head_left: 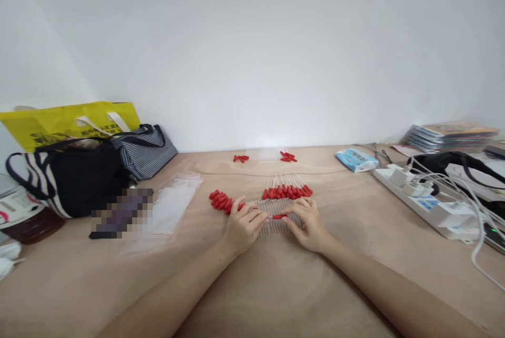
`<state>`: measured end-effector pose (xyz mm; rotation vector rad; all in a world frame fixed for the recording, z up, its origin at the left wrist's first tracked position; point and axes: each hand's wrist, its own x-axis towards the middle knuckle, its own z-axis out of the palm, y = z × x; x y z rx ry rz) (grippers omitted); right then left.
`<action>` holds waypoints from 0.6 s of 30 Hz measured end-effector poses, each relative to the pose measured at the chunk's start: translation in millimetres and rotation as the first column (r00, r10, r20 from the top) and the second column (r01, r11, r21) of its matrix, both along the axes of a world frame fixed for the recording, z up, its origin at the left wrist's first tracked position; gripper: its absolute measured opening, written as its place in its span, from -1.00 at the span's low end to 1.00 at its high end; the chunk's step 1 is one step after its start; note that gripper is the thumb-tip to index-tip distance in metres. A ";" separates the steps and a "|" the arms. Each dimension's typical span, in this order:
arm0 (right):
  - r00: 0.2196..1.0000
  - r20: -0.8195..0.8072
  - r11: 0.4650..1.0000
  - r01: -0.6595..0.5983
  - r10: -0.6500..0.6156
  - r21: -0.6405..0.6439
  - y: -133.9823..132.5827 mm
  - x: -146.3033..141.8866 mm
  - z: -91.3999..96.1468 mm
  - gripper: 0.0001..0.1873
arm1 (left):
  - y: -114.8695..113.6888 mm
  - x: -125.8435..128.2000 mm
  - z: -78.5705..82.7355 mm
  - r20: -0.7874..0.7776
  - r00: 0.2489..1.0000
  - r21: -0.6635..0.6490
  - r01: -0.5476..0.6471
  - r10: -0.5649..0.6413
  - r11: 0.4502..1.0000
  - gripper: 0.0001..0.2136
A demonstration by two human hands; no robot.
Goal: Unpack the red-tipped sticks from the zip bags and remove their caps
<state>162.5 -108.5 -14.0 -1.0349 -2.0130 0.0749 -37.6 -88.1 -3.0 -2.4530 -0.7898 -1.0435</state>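
Observation:
My left hand [243, 227] is closed, its thumb and fingertips pinching the pale end of a thin rod. My right hand [308, 225] is closed on the small red tubular piece [279, 217] at the rod's other end, and the piece spans the gap between both hands. Beneath them lies a row of thin, pale rods [274, 228], partly covered by my fingers. Just beyond, several thin rods with red ends [287, 191] are fanned out side by side. A cluster of loose red pieces [221, 201] lies beyond my left hand, partly hidden by it.
Two small red groups lie near the wall, one left [241, 158] and one right [288, 157]. Clear plastic bags [173, 206], a striped bag [145, 151] and a black bag [87, 177] are left. A blue tissue pack [356, 160] and a power strip [424, 204] with cables are right.

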 end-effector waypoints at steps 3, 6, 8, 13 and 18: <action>0.997 0.069 0.994 0.021 -0.029 0.111 -0.5 -3.2 1.1 -0.84 | -0.9 0.1 1.7 -0.018 1.000 0.013 0.008 -0.008 1.000 -0.86; 0.992 0.110 0.976 0.035 -0.059 0.215 0.0 -5.7 -1.2 -0.87 | -2.1 -0.5 2.1 -0.028 1.000 0.040 0.004 -0.003 0.999 -0.86; 0.988 0.141 0.967 0.027 -0.065 0.252 -0.6 -5.3 -2.6 -0.88 | -3.3 -1.1 1.9 -0.039 0.999 0.061 -0.008 0.010 0.998 -0.84; 0.983 0.171 0.952 0.007 -0.062 0.305 -5.2 -1.0 -1.2 -0.85 | -7.0 -2.3 2.5 -0.053 0.998 0.095 -0.018 0.023 0.995 -0.82; 0.983 0.181 0.960 -0.038 -0.013 0.279 -7.4 0.1 1.0 -0.85 | -8.9 -2.7 4.9 -0.071 0.997 0.091 -0.012 0.018 0.996 -0.82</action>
